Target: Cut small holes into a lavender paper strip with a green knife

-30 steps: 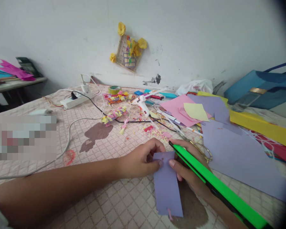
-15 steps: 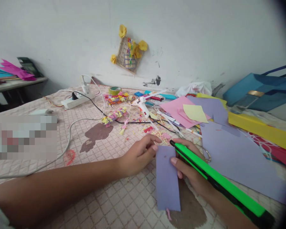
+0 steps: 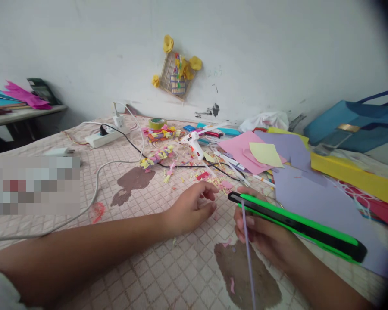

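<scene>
My right hand [image 3: 258,228] holds a purple paper strip [image 3: 248,254], seen almost edge-on as a thin line hanging down. A green and black utility knife [image 3: 297,221] lies across the same hand, its narrow end pointing left. To its left, my left hand [image 3: 194,206] hovers over the tablecloth with curved fingers apart and nothing between them. Small paper scraps [image 3: 224,185] lie just beyond both hands. Under the strip is a brown patch [image 3: 229,267] in the patterned cloth.
A white hot glue gun [image 3: 194,144] rests among paper bits, its black cord trailing rightward. Purple sheets [image 3: 317,206] and a pink sheet [image 3: 239,148] spread at right, near a blue bag [image 3: 358,125]. A power strip [image 3: 106,137] and cables occupy the left.
The purple strip has turned from facing me to edge-on. My left hand has come away from its top edge. The knife has rolled and tilted flatter in my right hand.
</scene>
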The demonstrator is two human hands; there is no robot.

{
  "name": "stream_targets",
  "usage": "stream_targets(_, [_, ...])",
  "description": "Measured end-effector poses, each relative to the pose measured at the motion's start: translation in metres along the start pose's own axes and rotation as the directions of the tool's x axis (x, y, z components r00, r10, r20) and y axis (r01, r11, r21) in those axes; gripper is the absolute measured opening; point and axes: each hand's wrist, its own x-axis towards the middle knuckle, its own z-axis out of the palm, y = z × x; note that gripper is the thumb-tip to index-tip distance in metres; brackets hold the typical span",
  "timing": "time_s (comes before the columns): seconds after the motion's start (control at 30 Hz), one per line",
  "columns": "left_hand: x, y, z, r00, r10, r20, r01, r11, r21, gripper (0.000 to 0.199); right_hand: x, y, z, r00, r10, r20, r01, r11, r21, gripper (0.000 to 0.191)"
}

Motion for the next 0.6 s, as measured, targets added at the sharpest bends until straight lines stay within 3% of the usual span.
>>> stream_targets(0.17, [-0.002, 0.003, -0.001, 0.998, 0.041, 0.052, -0.041, 0.999, 0.012, 0.032, 0.001, 0.002, 0.002, 0.997, 0.030, 0.065, -0.023, 0.993, -0.113, 0.049])
stream_targets(0.27, [-0.003, 0.005, -0.002, 0.994, 0.108, 0.034, -0.108, 0.994, -0.004, 0.023, 0.006, 0.008, 0.003, 0.995, -0.091, -0.036, 0.076, 0.955, -0.287, 0.048])
stream_targets(0.37, [-0.003, 0.004, -0.003, 0.992, 0.111, 0.059, -0.105, 0.990, -0.094, 0.026, 0.011, 0.014, 0.000, 0.961, -0.261, -0.093, 0.189, 0.863, -0.468, 0.046])
stream_targets(0.5, [-0.004, -0.001, -0.001, 0.983, 0.070, 0.172, -0.035, 0.979, -0.200, 0.041, 0.012, 0.016, -0.001, 0.936, -0.340, -0.094, 0.235, 0.799, -0.554, 0.044])
stream_targets(0.6, [-0.005, 0.000, -0.001, 0.963, 0.073, 0.258, -0.041, 0.991, -0.126, 0.049, 0.010, 0.013, 0.002, 0.921, -0.378, -0.090, 0.262, 0.775, -0.575, 0.043])
